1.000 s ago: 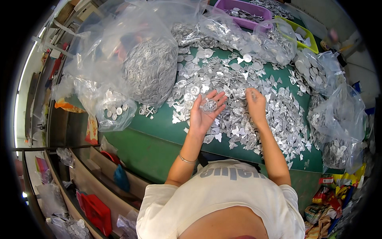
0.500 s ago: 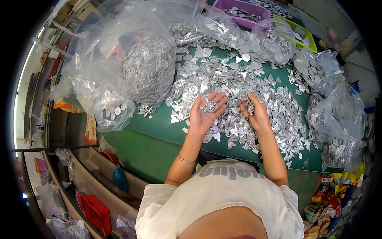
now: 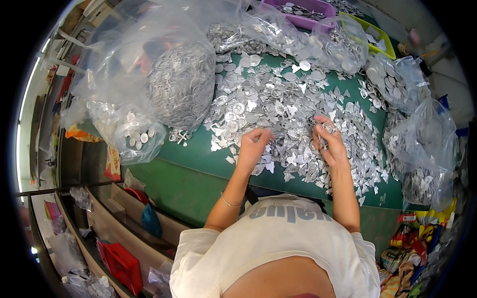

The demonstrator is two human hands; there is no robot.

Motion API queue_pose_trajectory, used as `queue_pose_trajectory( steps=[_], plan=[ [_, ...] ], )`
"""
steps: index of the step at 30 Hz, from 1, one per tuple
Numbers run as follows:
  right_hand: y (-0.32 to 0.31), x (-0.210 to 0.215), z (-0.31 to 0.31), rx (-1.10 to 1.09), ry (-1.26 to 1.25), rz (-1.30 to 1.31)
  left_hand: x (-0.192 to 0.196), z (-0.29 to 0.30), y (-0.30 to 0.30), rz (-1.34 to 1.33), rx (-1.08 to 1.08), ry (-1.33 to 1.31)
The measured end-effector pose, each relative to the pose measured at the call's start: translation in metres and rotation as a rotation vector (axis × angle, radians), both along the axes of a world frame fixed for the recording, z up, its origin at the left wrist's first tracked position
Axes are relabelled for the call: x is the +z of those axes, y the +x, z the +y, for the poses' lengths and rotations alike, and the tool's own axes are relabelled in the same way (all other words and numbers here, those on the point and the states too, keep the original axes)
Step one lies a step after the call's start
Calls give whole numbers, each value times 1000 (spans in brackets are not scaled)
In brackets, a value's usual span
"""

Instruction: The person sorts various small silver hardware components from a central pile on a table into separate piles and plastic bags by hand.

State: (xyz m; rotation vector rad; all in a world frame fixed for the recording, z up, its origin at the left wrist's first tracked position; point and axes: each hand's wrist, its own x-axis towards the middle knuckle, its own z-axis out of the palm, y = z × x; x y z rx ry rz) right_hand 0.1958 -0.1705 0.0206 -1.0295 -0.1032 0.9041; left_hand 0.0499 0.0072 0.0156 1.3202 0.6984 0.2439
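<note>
Over the near left side of a spread heap of silvery metal pieces (image 3: 278, 109), my left hand (image 3: 254, 145) is turned over with its fingers curled closed. Whatever lies inside those fingers is hidden. My right hand (image 3: 332, 145) is bent round a few round openwork metal pieces (image 3: 327, 130), which show between its thumb and fingers. Flat discs, openwork rounds and small pointed shapes are mixed in the heap. It covers much of the green table (image 3: 198, 154).
A large clear bag (image 3: 181, 87) full of openwork pieces stands at the left, with a smaller bag of discs (image 3: 139, 136) before it. More filled bags (image 3: 420, 144) line the right. Purple (image 3: 303, 17) and yellow-green (image 3: 382, 37) bins stand at the back. Drawers (image 3: 134, 213) lie lower left.
My left hand was open, palm up, with a round openwork piece on it; now it is turned over and closed. My right hand has shifted right, still holding openwork pieces.
</note>
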Motion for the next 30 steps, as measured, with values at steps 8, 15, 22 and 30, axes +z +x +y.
queue_pose_trajectory(
  steps=[8,15,22,30],
  plan=[
    [-18,8,0,-103,-176,111,11,-9,28,34,-190,1034],
    [-33,10,-16,-56,-479,-735,4,-3,56,121,-429,1212],
    [-34,5,-13,19,-622,-1049,-14,13,61,-168,-54,1119],
    [-39,13,-25,211,-901,-1257,40,0,19,-197,172,-798]
  ],
)
